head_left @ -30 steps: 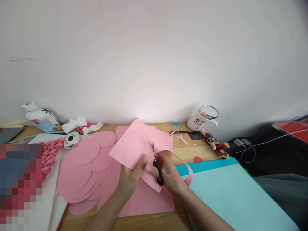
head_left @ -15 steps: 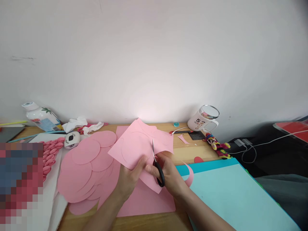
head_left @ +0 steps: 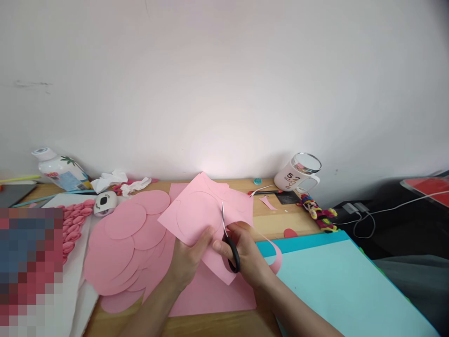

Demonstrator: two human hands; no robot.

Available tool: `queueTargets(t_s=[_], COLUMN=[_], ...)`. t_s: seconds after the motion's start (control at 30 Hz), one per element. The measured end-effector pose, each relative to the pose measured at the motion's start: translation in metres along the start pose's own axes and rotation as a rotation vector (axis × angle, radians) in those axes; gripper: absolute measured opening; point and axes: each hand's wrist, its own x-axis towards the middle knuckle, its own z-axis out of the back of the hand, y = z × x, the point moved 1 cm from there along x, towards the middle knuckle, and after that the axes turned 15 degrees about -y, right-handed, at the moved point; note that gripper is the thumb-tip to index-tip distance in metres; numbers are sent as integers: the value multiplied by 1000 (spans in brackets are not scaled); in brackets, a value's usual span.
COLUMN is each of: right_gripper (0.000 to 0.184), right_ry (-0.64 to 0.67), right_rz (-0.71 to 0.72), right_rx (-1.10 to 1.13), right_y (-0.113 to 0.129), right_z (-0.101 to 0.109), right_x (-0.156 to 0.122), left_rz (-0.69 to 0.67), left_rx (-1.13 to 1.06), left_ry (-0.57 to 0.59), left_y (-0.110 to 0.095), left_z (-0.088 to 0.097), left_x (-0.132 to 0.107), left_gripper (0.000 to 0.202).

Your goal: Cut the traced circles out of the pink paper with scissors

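My left hand (head_left: 191,257) pinches the lower edge of a pink sheet of paper (head_left: 196,210), thumb on top and fingers hidden beneath. Faint circle outlines are drawn on the sheet. In my right hand (head_left: 243,255) is a pair of scissors (head_left: 231,250) with black handles. The blades point up and away, cutting into the sheet, and part of them is hidden by the paper. A curved pink strip (head_left: 277,257) curls out beside my right wrist. Under both hands lies a larger pink sheet (head_left: 213,299).
Left of my hands is a pile of pink paper circles (head_left: 119,257). A white mug (head_left: 296,173) and a small doll (head_left: 317,213) stand at the back right. A light blue sheet (head_left: 343,281) lies at the right, and a white bottle (head_left: 63,168) leans at the back left.
The cut part of the pink sheet has curled further to the right over my right hand. The curved strip now shows as a longer arc. Both hands stay nearly in place.
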Motion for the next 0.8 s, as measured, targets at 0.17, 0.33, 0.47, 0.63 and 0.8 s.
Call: queueTargets(t_s=[0.17,0.33,0.47,0.63,0.8], right_gripper=[50,48,45,44,44], right_ry=[-2,-3,-30,-47,-76], right_rz=[23,14,18,0,5], right_rx=[-4,6,14,43,53], right_y=[-3,-2,-3,-4,-6], right_z=[1,1,1,1,1], right_x=[0,0,0,1,0], left_rz=[18,13,28,18,33], left_rx=[10,-11,0,19,16], left_ry=[18,10,-6,9,12], left_y=[3,2,-2,-3,-6], left_z=[3,2,0,2,1], left_x=[2,1,0,2,2], left_gripper=[28,29,31,35,38])
